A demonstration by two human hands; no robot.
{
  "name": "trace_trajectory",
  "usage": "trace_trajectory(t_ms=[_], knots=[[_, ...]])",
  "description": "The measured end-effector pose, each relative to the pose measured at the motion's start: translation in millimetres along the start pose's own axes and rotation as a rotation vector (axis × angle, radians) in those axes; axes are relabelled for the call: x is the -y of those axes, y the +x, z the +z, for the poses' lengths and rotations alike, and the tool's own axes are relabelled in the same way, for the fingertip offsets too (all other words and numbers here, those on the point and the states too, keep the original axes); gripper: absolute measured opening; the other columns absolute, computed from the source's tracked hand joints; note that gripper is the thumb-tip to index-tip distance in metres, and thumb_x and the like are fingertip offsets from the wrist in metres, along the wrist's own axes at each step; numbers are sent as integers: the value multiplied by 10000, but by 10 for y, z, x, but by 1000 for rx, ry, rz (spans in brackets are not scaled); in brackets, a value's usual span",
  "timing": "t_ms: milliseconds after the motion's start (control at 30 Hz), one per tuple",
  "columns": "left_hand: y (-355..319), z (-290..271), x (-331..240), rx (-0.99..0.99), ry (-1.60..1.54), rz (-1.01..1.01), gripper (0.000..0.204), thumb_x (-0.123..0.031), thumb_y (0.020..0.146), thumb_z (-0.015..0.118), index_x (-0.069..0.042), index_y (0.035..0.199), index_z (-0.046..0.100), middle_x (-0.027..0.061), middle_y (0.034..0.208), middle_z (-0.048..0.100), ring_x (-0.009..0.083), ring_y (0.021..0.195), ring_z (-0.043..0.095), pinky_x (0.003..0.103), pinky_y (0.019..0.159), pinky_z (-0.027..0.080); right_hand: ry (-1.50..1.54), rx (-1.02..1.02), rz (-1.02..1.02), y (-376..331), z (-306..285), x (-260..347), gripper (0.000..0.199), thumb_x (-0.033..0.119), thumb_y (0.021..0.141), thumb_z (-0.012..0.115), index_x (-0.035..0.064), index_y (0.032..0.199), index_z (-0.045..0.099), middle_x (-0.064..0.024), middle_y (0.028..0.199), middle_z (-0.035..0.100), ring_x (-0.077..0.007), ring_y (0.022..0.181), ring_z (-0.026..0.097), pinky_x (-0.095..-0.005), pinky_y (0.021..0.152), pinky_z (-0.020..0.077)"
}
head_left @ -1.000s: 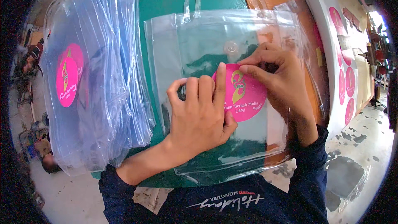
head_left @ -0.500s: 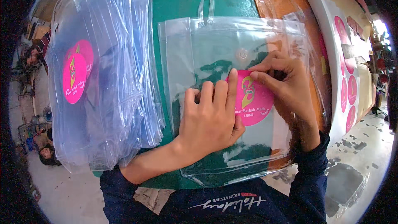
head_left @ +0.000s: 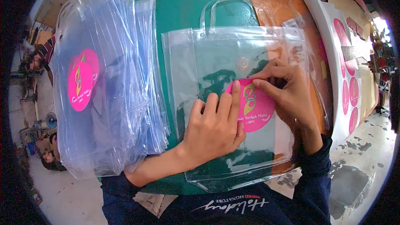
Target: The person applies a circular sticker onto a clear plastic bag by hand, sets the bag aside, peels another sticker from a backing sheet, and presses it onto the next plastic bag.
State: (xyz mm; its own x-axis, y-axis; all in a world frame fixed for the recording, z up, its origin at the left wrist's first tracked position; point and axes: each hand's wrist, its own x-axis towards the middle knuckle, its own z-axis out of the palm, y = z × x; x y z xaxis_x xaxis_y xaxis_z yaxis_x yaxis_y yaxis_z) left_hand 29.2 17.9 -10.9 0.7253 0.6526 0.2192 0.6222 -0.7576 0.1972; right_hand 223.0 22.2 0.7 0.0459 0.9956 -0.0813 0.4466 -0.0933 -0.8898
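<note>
A clear plastic bag (head_left: 179,87) with a clear handle at its far side lies flat in front of me. On its middle is a round pink sticker (head_left: 260,110) with a green-yellow figure and white lettering. My left hand (head_left: 214,131) rests on the bag, with its index finger stretched along the sticker's left edge and its thumb by the lower left edge. My right hand (head_left: 287,89) pinches the sticker's top edge between thumb and index finger. A round clear snap button (head_left: 242,63) shows just beyond the sticker.
To the left lies a thick stack of clear bags (head_left: 112,91), the top one bearing a pink sticker (head_left: 80,86). At right hangs a white sheet (head_left: 331,79) of pink stickers. Beneath are a green surface (head_left: 179,4) and orange-brown wood (head_left: 266,2). People (head_left: 52,156) sit at far left.
The whole scene sits slightly lower in the picture. Both hands keep almost the same place on the sticker and bag.
</note>
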Motion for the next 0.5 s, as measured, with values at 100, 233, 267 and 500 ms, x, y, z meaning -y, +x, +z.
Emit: trace_trajectory(t_ms=[100,233,267,500], knots=[[-3,-3,3,7,-9,-3,700,-311,708,561,96,1264,440,116,784,451,244,696,461,370,584,379,-23,-5,-18,1,1,0,119,82,752,684,0,837,696,-54,742,588,-101,632,540,-234,565,415],[0,-1,15,-32,-4,11,694,-308,710,562,96,1261,443,117,779,453,244,696,462,369,585,378,-27,5,-27,-1,3,-4,118,79,753,681,-3,838,695,-53,739,584,-100,627,538,-234,562,412],[0,2,17,-35,-9,12,691,-308,713,560,97,1260,443,116,776,452,243,695,462,369,585,377,-19,0,-41,0,6,-7,118,78,754,680,-4,838,695,-51,736,581,-98,625,536,-235,559,411],[-4,10,22,-27,-23,18,686,-312,721,556,85,1269,440,115,771,450,242,696,462,367,583,372,12,-18,-20,-1,8,-11,121,83,762,675,-8,839,692,-44,729,577,-90,614,525,-237,547,405]])
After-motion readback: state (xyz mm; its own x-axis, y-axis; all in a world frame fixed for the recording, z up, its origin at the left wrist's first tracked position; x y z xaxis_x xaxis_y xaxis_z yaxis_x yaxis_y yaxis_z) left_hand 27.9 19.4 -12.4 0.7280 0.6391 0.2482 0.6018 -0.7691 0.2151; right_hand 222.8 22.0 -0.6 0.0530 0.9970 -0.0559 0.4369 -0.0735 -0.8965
